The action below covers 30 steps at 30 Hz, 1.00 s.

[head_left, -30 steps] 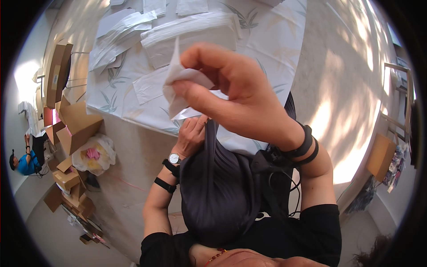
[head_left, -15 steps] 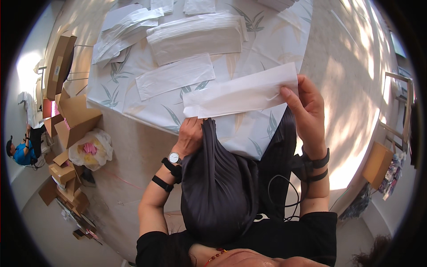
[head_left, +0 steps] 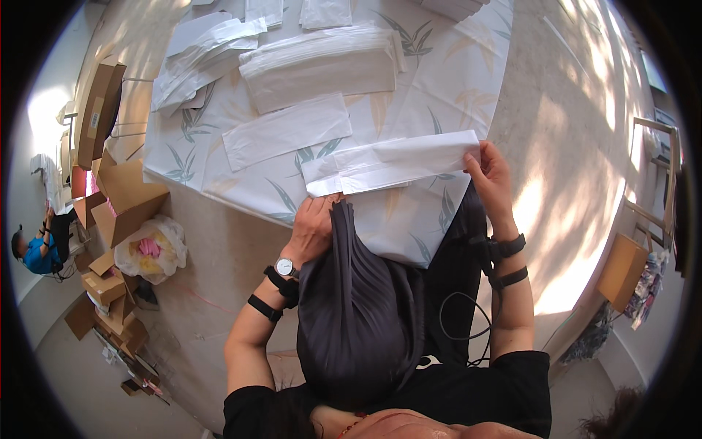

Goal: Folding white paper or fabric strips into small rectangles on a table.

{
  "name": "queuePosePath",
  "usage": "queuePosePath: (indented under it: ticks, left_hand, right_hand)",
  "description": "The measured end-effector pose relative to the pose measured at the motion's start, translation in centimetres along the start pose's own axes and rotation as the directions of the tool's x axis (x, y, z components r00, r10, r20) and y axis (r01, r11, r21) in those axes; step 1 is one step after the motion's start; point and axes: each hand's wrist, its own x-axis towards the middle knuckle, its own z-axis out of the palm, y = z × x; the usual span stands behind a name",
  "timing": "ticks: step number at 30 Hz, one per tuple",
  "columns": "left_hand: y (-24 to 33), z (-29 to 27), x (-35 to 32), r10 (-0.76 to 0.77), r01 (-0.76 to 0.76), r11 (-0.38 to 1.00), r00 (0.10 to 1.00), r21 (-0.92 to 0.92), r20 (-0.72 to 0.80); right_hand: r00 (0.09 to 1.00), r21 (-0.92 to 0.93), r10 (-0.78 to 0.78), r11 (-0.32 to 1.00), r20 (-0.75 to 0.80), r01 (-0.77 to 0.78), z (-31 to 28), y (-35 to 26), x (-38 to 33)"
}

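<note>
A long white folded paper sleeve (head_left: 398, 159) lies over the near edge of the cloth-covered table (head_left: 241, 192), its surface creased near the left end. The right end is pinched between the thumb and fingers of my right hand (head_left: 488, 172). My left hand (head_left: 314, 223) is curled at the sleeve's lower left corner, gripping its edge; the fingertips are partly hidden. Just beyond lies a single flat white sleeve (head_left: 289, 132). Farther back sits a thick stack of similar white sleeves (head_left: 322, 69).
A looser pile of white sleeves (head_left: 201, 62) lies at the far left of the table. Cardboard boxes (head_left: 131, 194) and a clear plastic bag (head_left: 152, 249) stand left on the floor. A person in blue (head_left: 40, 252) is at far left. A black cable (head_left: 468, 338) hangs beside my right arm.
My right hand has come down and slightly left, lowering the sleeve's right end toward the table. The sleeve now looks narrower and folded lengthwise. My left hand has stayed nearly in place.
</note>
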Motion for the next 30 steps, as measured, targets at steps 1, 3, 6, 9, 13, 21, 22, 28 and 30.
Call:
queuePosePath:
  ticks: [1, 3, 6, 9, 13, 21, 22, 28, 30]
  left_hand:
    - [0.0, 0.0, 0.0, 0.0, 0.0, 1.0, 1.0, 0.016, 0.003]
    - [0.0, 0.2, 0.0, -0.001, 0.001, 0.999, 1.0, 0.044, 0.007]
    - [-0.1, 0.3, -0.3, -0.015, 0.013, 0.999, 0.999, 0.049, 0.035]
    - [0.1, 0.1, -0.1, -0.019, 0.017, 0.999, 0.999, 0.047, 0.046]
    - [0.3, -0.1, 0.4, -0.001, 0.0, 0.999, 1.0, 0.041, 0.026]
    - [0.5, 0.1, 0.7, 0.004, -0.003, 0.999, 1.0, 0.038, -0.004]
    - [0.5, 0.1, 0.7, 0.004, -0.004, 0.999, 1.0, 0.037, -0.007]
    - [0.2, -0.5, -0.2, 0.046, -0.045, 0.999, 0.998, 0.016, -0.05]
    - [-0.8, -0.4, -1.2, 0.111, -0.113, 0.993, 0.985, -0.013, -0.134]
  right_hand:
    - [1.0, -0.016, -0.001, 1.0, -0.016, 0.001, 0.1, 0.3, 0.1]
    - [0.999, -0.05, -0.004, 0.999, -0.048, 0.001, 0.1, 0.7, 0.2]
    - [0.993, -0.118, 0.001, 0.993, -0.119, -0.015, 0.0, 2.1, 0.5]
    - [0.992, -0.309, -0.002, 0.95, -0.128, -0.038, -0.4, 2.5, 0.5]
    - [0.981, -0.535, -0.115, 0.845, -0.158, 0.013, 0.0, 1.6, 0.3]
    - [0.87, -0.557, -0.491, 0.712, 0.04, 0.428, 8.6, -3.4, -1.2]
    - [0.858, -0.483, -0.505, 0.731, 0.092, 0.482, 10.1, -3.7, -1.3]
    - [0.842, -0.316, -0.459, 0.784, 0.284, 0.534, 16.3, -2.2, -1.2]
    - [0.848, -0.32, -0.447, 0.789, 0.286, 0.524, 16.9, -1.6, -1.0]
